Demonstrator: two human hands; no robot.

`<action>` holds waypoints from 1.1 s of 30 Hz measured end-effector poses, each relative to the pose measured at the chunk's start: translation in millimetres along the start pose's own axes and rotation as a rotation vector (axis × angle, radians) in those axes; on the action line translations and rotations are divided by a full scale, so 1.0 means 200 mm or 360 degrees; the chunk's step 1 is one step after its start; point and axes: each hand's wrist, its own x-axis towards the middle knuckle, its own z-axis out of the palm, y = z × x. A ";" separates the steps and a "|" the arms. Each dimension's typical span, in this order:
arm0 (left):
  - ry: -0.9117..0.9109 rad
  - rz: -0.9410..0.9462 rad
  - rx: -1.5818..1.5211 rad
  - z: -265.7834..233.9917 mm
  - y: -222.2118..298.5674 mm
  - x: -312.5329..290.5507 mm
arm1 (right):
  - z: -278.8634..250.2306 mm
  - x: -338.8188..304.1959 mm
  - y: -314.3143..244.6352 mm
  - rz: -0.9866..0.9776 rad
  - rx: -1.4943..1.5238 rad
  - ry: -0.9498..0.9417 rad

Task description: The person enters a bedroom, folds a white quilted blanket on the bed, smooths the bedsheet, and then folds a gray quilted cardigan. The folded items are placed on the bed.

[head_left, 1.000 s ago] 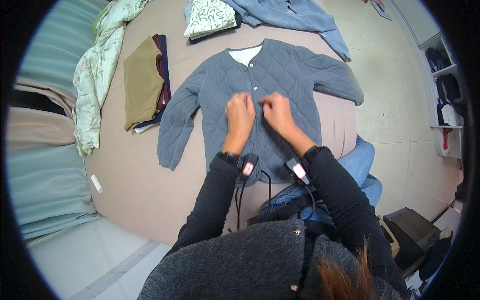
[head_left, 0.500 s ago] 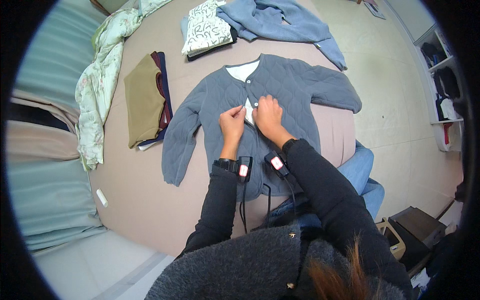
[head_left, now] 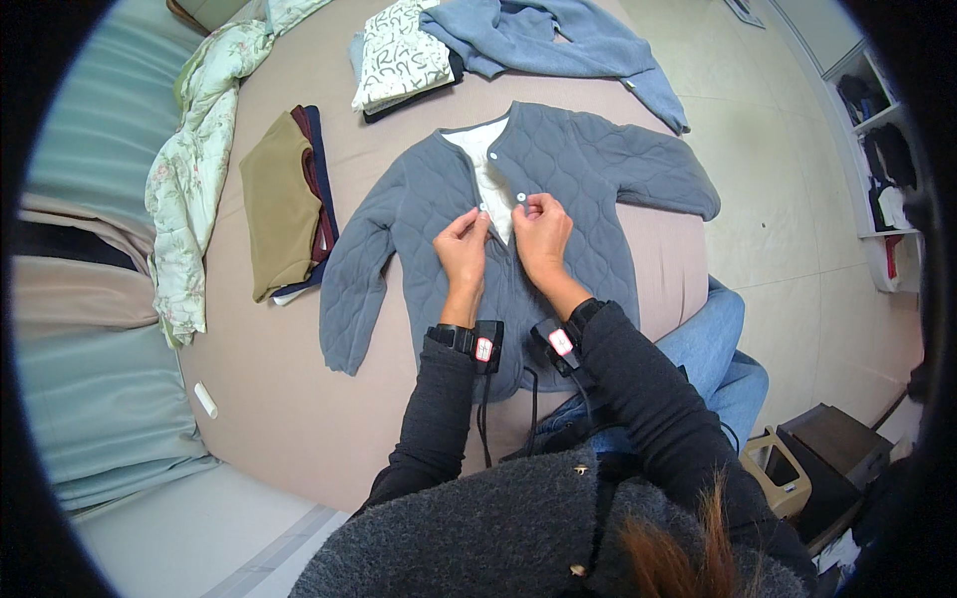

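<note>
A grey-blue quilted jacket [head_left: 588, 179] lies face up on the bed, sleeves spread to both sides, its white lining [head_left: 490, 179] showing through the parted neck opening. My left hand [head_left: 462, 257] pinches the left front edge, next to a small white snap or button [head_left: 483, 206]. Opposite it, my right hand [head_left: 544, 239] grips the right front edge close to another white button [head_left: 520, 197]. The two edges stand apart between my hands and meet lower down. Both sets of fingertips are closed on the fabric.
Folded brown, maroon and navy clothes [head_left: 279, 209] lie at the left. Beyond the jacket are a folded white patterned garment [head_left: 404, 55] and a blue sweater [head_left: 558, 40]. A floral quilt [head_left: 184, 219] and a small white object [head_left: 205, 400] are along the bed's left edge.
My hands have drawn the jacket's front edges further apart, so the opening is wider and more lining shows. My right hand has turned, now pinching the edge by a button.
</note>
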 end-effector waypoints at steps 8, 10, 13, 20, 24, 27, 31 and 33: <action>-0.0020 0.0220 0.0400 0.02 0.01 -0.03 | 0.00 -0.04 -0.03 -0.0496 0.0057 -0.0179; -0.0056 0.0235 0.0399 0.02 0.02 -0.02 | 0.00 -0.04 -0.03 -0.0498 0.0041 -0.0205; -0.0083 0.0251 0.0389 0.02 0.03 -0.01 | -0.01 -0.03 -0.02 -0.0576 0.0073 -0.0192; -0.0095 0.0303 0.0503 0.01 0.01 0.01 | -0.01 -0.03 0.01 -0.0606 0.0095 -0.0265; -0.0140 0.0450 0.0742 0.01 0.02 0.03 | -0.03 -0.02 0.01 -0.0684 0.0025 -0.0334; -0.0159 0.0540 0.0725 0.02 0.03 0.04 | -0.03 -0.01 0.01 -0.0672 -0.0040 -0.0428; -0.0161 0.0502 0.0832 0.03 0.04 0.03 | -0.01 -0.01 0.02 -0.0729 -0.0174 -0.0504; -0.0226 0.0575 0.0841 0.02 0.06 0.04 | -0.02 0.00 0.02 -0.0762 -0.0210 -0.0555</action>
